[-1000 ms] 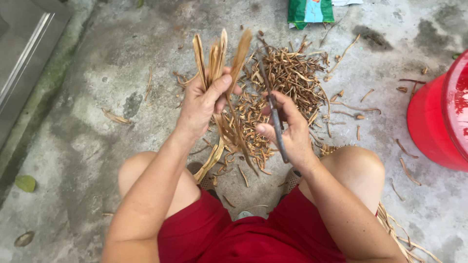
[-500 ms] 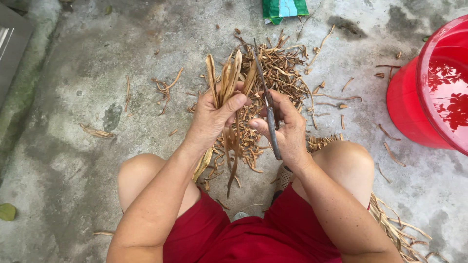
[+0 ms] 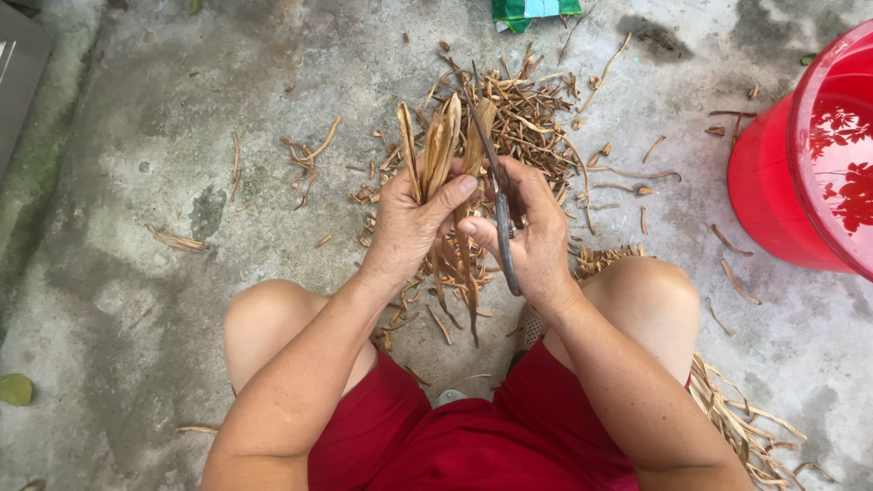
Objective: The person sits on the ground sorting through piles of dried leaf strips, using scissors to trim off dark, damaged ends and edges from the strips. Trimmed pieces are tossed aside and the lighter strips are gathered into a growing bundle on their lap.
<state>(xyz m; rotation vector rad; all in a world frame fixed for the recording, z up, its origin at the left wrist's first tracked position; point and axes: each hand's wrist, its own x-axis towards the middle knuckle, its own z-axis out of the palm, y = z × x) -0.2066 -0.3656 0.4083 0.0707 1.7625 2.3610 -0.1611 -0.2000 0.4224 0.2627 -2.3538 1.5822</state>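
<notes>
The left hand (image 3: 411, 223) was closed around a bunch of dried brown pods (image 3: 443, 150), thumb pressed across their front, the pointed tips standing up and fanned apart above the fist while thinner ends hung down below it. Just beside it, the right hand (image 3: 532, 241) gripped a slim dark blade (image 3: 498, 205), fingers curled round its lower part and the thumb laid near the left thumb; the blade ran upward along the right side of the bunch, touching or nearly touching it. Both hands were held above the concrete floor (image 3: 164, 164), between the person's bare knees, over a heap of brown pod scraps (image 3: 536, 118) spread toward the far edge of the floor. A red bucket (image 3: 773, 195) stood at the right edge, and a green packet (image 3: 532, 11) lay at the far edge. More dried strips (image 3: 741, 423) lay by the right knee
</notes>
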